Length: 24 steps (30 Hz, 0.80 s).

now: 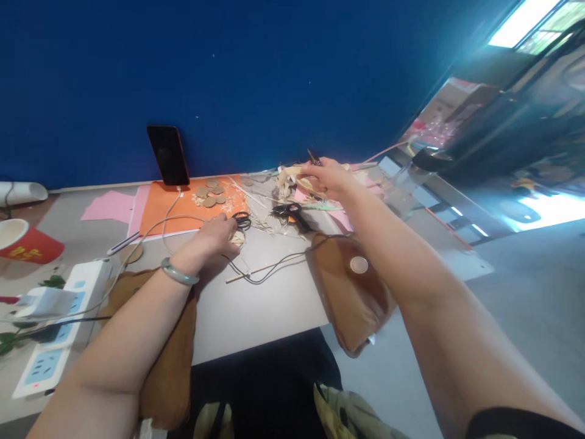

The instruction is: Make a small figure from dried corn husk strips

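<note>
My left hand (217, 238), with a pale green bangle (179, 272) at the wrist, is low over the table. Its fingers are curled together beside black-handled scissors (241, 221) and a small pale piece (238, 238); what they grip, if anything, is hidden. Farther right, my right hand (329, 178) reaches into a heap of pale strips and scraps (292, 177). A dark slim tool (314, 157) sticks up from its closed fingers, too blurred to name exactly. Between the hands lies a black clamp-like tool (292, 213). A thin stick (267, 267) and dark cord are nearer me.
A phone (168, 155) leans on the blue wall behind an orange sheet (159, 210) bearing several round discs (211, 200). At left are a red paper cup (30, 242) and a power strip (75, 314). Brown cushions (350, 286) lie along the front edge.
</note>
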{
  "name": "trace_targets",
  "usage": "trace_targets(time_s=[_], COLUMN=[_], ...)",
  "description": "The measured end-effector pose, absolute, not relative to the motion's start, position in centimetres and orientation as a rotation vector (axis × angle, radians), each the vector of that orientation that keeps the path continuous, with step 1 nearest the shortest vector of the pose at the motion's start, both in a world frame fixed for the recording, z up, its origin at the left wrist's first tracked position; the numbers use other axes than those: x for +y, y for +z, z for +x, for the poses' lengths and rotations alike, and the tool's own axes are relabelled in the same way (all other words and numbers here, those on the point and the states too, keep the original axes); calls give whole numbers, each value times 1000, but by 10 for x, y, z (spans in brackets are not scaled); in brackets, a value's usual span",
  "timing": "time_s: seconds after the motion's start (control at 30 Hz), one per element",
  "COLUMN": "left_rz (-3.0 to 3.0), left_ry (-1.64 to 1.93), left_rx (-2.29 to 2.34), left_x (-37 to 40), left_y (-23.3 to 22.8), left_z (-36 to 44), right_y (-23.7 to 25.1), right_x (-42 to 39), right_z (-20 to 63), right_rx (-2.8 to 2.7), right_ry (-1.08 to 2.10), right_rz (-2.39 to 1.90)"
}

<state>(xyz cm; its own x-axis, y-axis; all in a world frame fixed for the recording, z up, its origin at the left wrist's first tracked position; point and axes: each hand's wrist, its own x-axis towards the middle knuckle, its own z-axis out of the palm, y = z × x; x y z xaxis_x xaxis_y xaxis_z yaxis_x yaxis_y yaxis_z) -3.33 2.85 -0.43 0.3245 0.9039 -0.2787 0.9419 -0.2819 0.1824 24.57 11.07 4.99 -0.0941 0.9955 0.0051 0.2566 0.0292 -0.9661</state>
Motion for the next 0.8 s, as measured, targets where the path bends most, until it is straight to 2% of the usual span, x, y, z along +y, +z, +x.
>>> trace_targets(time_s=[0.17, 0.33, 0.53, 0.8], left_rz=[2319, 2378, 2371, 2347], left_ry=[-211, -239, -202, -162], left_rx=[1659, 1636, 1630, 1626], left_x=[31, 34, 35, 36], left_y=[-8, -13, -16, -19], left_z=[-34, -36, -38, -40], right_y=[62, 64, 43, 19], right_x=[109, 120, 139, 147], right_z=[245, 231, 205, 186], right_rx=[-1553, -1680, -1760, -1736], right_ry=[967, 585, 193, 121], right_rz=[-1265, -1208, -1278, -1332])
